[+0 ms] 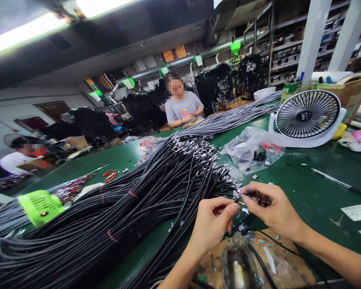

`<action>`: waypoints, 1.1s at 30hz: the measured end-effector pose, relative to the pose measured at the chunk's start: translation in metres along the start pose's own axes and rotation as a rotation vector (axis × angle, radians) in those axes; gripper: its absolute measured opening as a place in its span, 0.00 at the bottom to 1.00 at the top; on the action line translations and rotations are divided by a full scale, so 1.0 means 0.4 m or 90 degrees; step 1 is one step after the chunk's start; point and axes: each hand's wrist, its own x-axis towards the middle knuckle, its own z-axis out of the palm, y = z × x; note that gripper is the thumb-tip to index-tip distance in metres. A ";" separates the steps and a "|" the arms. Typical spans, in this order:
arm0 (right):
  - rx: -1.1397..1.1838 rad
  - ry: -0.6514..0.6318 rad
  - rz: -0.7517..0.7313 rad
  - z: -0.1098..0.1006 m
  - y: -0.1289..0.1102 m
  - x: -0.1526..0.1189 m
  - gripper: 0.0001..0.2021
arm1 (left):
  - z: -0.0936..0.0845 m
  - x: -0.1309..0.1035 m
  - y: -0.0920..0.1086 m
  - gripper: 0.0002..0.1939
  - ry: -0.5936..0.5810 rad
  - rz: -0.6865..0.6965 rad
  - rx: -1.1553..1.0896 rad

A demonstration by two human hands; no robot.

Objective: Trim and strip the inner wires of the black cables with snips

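Note:
Near the front right, my left hand [212,222] pinches the end of a black cable just above a worn wooden board [285,261]. Its fingertips nearly meet those of my right hand [272,206], which pinches at the same cable end. Several small dark pieces lie in the curled fingers of my right hand. A large bundle of black cables [144,200] with white-tipped ends spreads to the left of my hands. Below them, a metal-like block [239,261] stands on the board among blue and white scraps.
A fan [308,116], a clear plastic bag [249,150] and a pen [331,176] are on the green table [319,160] at right. Grey cables [228,120] lie farther back. A green fan [40,206] is at left. Two people sit across the table.

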 end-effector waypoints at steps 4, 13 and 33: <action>0.262 -0.108 0.179 0.010 0.010 0.002 0.10 | -0.009 -0.007 0.003 0.06 0.063 0.092 0.016; 0.270 -0.120 0.184 0.002 -0.001 0.004 0.19 | -0.018 -0.028 0.007 0.08 0.201 0.484 0.360; -0.020 -0.073 -0.057 -0.002 -0.009 -0.011 0.11 | -0.018 -0.040 0.013 0.11 0.321 0.533 0.339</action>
